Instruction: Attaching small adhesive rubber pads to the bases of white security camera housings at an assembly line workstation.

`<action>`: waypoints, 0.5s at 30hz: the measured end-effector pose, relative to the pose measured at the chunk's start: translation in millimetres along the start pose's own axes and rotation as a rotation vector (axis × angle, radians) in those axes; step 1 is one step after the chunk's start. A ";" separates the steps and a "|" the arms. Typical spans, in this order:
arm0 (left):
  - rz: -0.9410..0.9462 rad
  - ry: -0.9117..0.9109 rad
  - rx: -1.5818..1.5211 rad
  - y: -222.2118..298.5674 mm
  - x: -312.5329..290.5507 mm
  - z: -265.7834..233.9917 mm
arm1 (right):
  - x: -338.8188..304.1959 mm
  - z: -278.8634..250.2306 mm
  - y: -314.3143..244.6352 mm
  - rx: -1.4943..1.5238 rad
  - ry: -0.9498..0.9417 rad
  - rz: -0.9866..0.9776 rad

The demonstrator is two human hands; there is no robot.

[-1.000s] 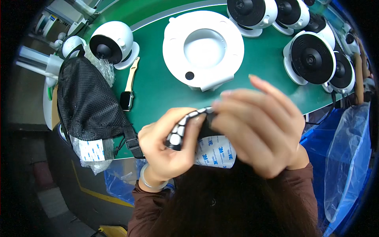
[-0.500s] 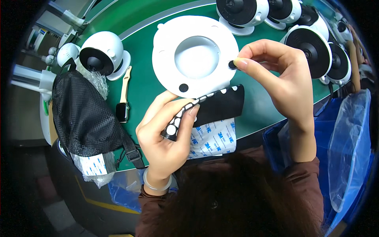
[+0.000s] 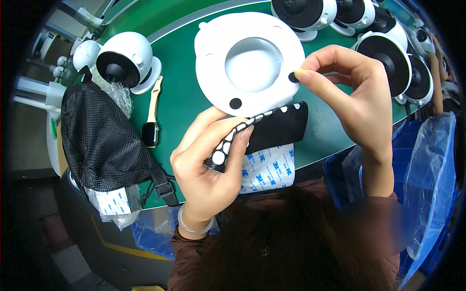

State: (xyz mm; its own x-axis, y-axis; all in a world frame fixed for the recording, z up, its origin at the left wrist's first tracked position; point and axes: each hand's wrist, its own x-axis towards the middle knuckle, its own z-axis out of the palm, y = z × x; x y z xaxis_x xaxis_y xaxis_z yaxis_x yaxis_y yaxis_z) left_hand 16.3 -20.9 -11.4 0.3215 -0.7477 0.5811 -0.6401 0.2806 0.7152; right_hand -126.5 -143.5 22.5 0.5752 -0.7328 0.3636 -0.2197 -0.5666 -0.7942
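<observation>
A white round housing [image 3: 208,75] with a hollow middle lies bottom up on the green table. One black round pad [image 3: 235,103] sits on its near rim. Between thumb and index finger, my right hand [image 3: 357,92] pinches a second black pad [image 3: 293,76] against the rim's right side. My left hand [image 3: 206,165] is closed on a folded black sheet of pads [image 3: 281,127], whose backing shows a row of white round gaps along the fold. Its fingertips reach the housing's near edge. White backing paper [image 3: 269,167] with blue print lies under the sheet.
Several white cameras with black fronts [image 3: 383,60] crowd the back right; another camera [image 3: 125,63] stands at left. A watch [image 3: 150,133] and a black mesh bag [image 3: 104,140] lie left of my hands. Blue bins with clear liners [image 3: 422,179] stand beyond the right edge.
The housing has shifted a little to the right and away from me. Both hands, the sheet and the pinched pad have moved right with it.
</observation>
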 end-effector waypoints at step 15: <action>-0.132 0.028 -0.035 22.9 -16.9 -22.3 | -25.3 -4.9 -10.6 -0.119 -0.088 -0.452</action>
State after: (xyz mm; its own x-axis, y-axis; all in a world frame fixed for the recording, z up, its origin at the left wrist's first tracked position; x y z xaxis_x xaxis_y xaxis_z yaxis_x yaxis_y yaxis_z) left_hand 11.8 11.5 3.9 0.4211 -0.7622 0.4917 -0.5667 0.2022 0.7987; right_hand -142.6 -120.8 24.1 0.6971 -0.3711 0.6135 -0.0179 -0.8644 -0.5025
